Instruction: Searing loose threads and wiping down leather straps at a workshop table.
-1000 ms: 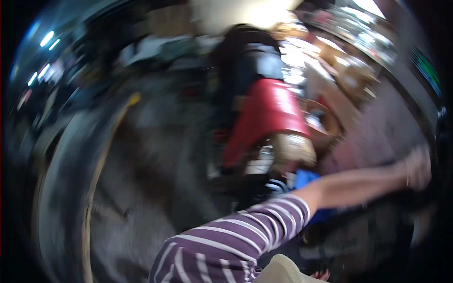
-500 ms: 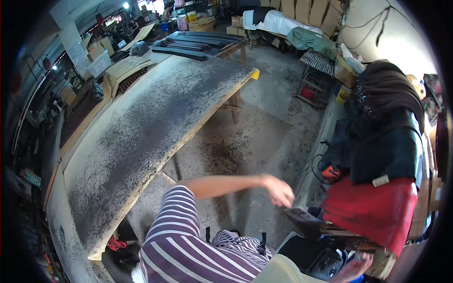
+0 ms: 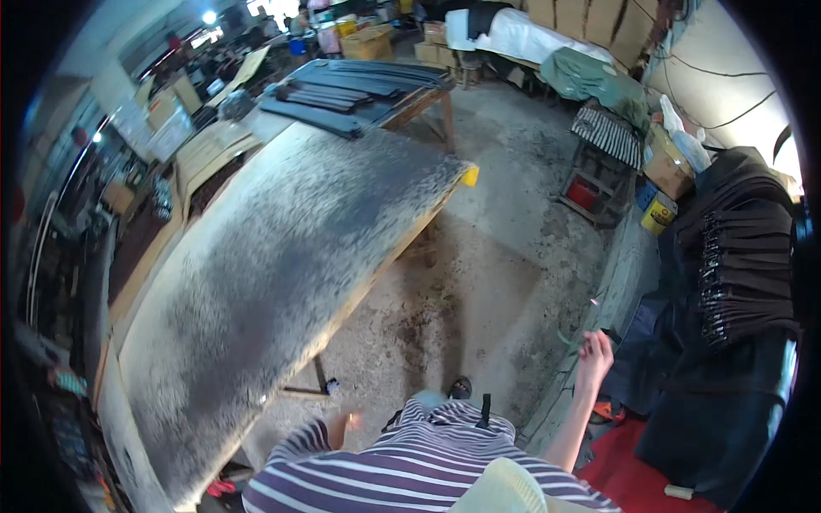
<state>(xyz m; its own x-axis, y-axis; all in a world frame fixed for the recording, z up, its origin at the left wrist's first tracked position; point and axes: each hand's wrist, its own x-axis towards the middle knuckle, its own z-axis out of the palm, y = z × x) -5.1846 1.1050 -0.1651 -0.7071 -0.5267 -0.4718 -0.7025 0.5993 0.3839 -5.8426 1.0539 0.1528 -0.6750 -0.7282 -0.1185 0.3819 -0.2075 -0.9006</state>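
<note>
My right hand (image 3: 593, 352) is raised over the floor at the right, its fingers curled. Something thin and dark or greenish shows beside the fingertips, too small to make out. Nearest to it are dark cloth pieces hanging from the stack (image 3: 731, 368) on the right. Low by my body, my left hand (image 3: 345, 429) is smeared and partly hidden by the striped sleeve, so its fingers cannot be read. The long worn work table (image 3: 282, 256), dark and scuffed on top, lies just beyond it on the left.
Dark strips (image 3: 342, 90) lie on the table's far end. A yellow piece (image 3: 470, 176) caps its corner. At the right are a slatted stool (image 3: 605, 137), a yellow container (image 3: 658, 214), brown ruffled fabric (image 3: 744, 274) and a red sheet (image 3: 620, 462). Cardboard boxes (image 3: 363, 43) stand at the back.
My left arm, stretched across to the right before, has drawn back to my left side. My right hand has risen from the lower right and reaches forward. The view has turned and shifted.
</note>
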